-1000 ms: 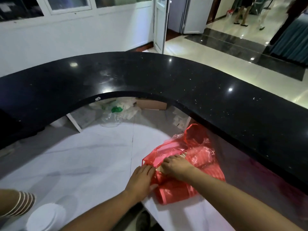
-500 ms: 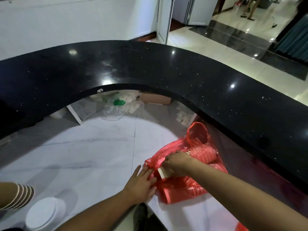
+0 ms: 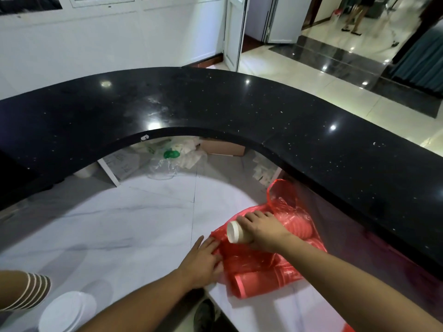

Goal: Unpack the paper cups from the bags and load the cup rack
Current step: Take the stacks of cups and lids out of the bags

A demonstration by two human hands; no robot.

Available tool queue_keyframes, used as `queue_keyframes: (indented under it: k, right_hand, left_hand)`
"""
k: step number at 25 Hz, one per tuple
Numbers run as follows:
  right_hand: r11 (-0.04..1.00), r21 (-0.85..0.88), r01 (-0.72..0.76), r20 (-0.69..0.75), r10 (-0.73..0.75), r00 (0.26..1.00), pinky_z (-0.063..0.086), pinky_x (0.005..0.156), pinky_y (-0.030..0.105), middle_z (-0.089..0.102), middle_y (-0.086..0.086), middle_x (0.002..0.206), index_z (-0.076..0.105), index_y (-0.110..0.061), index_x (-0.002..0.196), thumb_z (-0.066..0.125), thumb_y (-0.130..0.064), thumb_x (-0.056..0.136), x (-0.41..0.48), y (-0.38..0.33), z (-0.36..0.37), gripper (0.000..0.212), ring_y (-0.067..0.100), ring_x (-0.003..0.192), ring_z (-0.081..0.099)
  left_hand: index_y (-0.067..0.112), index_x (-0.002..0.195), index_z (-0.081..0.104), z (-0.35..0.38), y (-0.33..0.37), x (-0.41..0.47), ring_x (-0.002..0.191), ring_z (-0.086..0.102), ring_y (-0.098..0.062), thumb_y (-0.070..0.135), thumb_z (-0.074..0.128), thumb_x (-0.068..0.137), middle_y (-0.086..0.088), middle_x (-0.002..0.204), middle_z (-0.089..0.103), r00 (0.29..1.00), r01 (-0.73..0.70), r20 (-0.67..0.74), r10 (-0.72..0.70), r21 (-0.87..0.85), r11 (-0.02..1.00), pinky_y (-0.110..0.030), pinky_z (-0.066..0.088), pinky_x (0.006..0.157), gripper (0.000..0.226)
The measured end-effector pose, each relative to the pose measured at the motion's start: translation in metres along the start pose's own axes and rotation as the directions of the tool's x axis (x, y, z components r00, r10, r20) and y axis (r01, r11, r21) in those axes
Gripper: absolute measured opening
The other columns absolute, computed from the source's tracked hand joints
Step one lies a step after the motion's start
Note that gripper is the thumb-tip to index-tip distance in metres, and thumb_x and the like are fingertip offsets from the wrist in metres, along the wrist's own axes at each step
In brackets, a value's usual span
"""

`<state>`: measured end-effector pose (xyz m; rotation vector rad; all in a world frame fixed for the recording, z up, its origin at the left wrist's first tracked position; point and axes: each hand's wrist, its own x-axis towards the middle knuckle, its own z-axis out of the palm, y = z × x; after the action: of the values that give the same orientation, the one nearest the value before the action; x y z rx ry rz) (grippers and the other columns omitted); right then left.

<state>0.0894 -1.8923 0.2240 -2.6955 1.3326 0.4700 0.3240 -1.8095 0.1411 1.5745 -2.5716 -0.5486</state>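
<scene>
Right hand curls round a cup at the mouth of a red bag, the cup's white end pointing left. Left hand lies flat with straight fingers, pressing the bag's near-left edge. A black curved counter arches across the scene. Below it, a white marbled desk bears the bag at the right, with more ribbed cups showing through the red plastic. At the bottom left lies a cup stack, just beside a round white lid. Far back sits a clear wrapper.
</scene>
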Motion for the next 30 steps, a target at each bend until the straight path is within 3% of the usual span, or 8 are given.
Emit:
queue_keyframes:
  k: [2, 4, 7, 12, 17, 20, 24, 30]
  right_hand:
    - [0.996, 0.059, -0.066, -0.074, 0.070, 0.995, 0.045, 0.088, 0.044, 0.054, 0.000, 0.130, 0.038, -0.027, 0.142, 0.075, -0.045, 0.067, -0.002, 0.004, -0.006, 0.085, 0.029, 0.116, 0.053]
    - [0.991, 0.089, -0.096, -0.103, 0.105, 0.989, 0.047, 0.089, 0.045, 0.053, -0.001, 0.131, 0.037, -0.027, 0.142, 0.077, -0.045, 0.064, -0.004, 0.002, -0.006, 0.089, 0.027, 0.116, 0.053]
    - [0.992, 0.092, -0.092, -0.129, 0.103, 0.986, 0.047, 0.090, 0.044, 0.054, 0.000, 0.129, 0.038, -0.025, 0.143, 0.074, -0.047, 0.065, -0.007, -0.003, 0.000, 0.088, 0.027, 0.117, 0.054]
    - [0.985, 0.084, -0.152, -0.143, 0.163, 0.976, 0.035, 0.110, 0.051, 0.048, 0.003, 0.141, 0.027, -0.028, 0.150, 0.075, -0.043, 0.070, -0.020, 0.006, 0.003, 0.095, 0.029, 0.134, 0.044]
    - [0.923, 0.098, -0.373, -0.065, 0.380, 0.923, 0.009, 0.120, 0.052, 0.021, 0.009, 0.161, 0.000, -0.031, 0.158, 0.070, -0.036, 0.084, -0.049, 0.037, 0.008, 0.103, 0.029, 0.151, 0.016]
    - [0.899, 0.125, -0.420, -0.037, 0.427, 0.903, 0.011, 0.121, 0.051, 0.022, 0.009, 0.160, -0.002, -0.027, 0.159, 0.065, -0.034, 0.089, -0.056, 0.047, 0.008, 0.097, 0.029, 0.149, 0.019]
    - [0.888, 0.128, -0.442, -0.043, 0.451, 0.892, 0.022, 0.118, 0.047, 0.033, 0.007, 0.153, 0.004, -0.025, 0.158, 0.057, -0.031, 0.092, -0.051, 0.047, 0.003, 0.084, 0.027, 0.142, 0.031]
    - [0.825, 0.118, -0.552, 0.043, 0.551, 0.833, 0.036, 0.106, 0.044, 0.046, 0.008, 0.143, 0.014, -0.024, 0.157, 0.044, -0.026, 0.099, -0.036, 0.044, 0.012, 0.066, 0.030, 0.131, 0.045]
  left_hand:
    - [0.030, 0.118, 0.065, -0.028, 0.006, 0.014, 0.107, 0.063, -0.016, 0.040, 0.043, 0.091, 0.007, 0.113, 0.068, 0.975, 0.157, -0.097, -0.199, -0.333, 0.930, -0.028, 0.045, 0.097, 0.036]
    - [0.035, 0.130, 0.050, -0.052, 0.018, 0.029, 0.097, 0.064, -0.004, 0.041, 0.053, 0.096, 0.016, 0.110, 0.065, 0.932, 0.230, -0.075, -0.355, -0.636, 0.736, -0.021, 0.050, 0.084, 0.034]
    - [0.042, 0.133, 0.047, -0.070, 0.033, 0.054, 0.103, 0.062, 0.004, 0.042, 0.071, 0.088, 0.023, 0.114, 0.062, 0.954, 0.226, 0.064, -0.292, -0.795, 0.563, -0.018, 0.052, 0.086, 0.051]
    - [0.029, 0.118, 0.063, -0.070, 0.038, 0.078, 0.087, 0.064, -0.005, 0.009, 0.082, 0.077, 0.000, 0.108, 0.068, 0.948, 0.221, 0.094, -0.305, -0.883, 0.415, -0.021, 0.055, 0.076, 0.049]
    - [0.027, 0.114, 0.066, -0.078, 0.023, 0.078, 0.083, 0.063, -0.018, 0.008, 0.083, 0.075, -0.009, 0.109, 0.063, 0.909, 0.273, 0.151, -0.388, -0.920, 0.282, -0.030, 0.055, 0.064, 0.046]
    - [0.030, 0.109, 0.068, -0.086, 0.015, 0.074, 0.081, 0.065, -0.023, 0.014, 0.084, 0.068, -0.012, 0.107, 0.062, 0.902, 0.285, 0.184, -0.391, -0.933, 0.220, -0.034, 0.055, 0.063, 0.047]
    - [0.027, 0.109, 0.068, -0.094, 0.006, 0.066, 0.086, 0.068, -0.034, 0.009, 0.084, 0.067, -0.019, 0.109, 0.060, 0.882, 0.295, 0.219, -0.417, -0.947, 0.126, -0.060, 0.058, 0.084, 0.049]
    - [0.022, 0.114, 0.065, -0.101, -0.013, 0.047, 0.093, 0.066, -0.032, 0.006, 0.082, 0.072, -0.018, 0.111, 0.057, 0.876, 0.313, 0.247, -0.413, -0.945, 0.098, -0.049, 0.061, 0.084, 0.049]
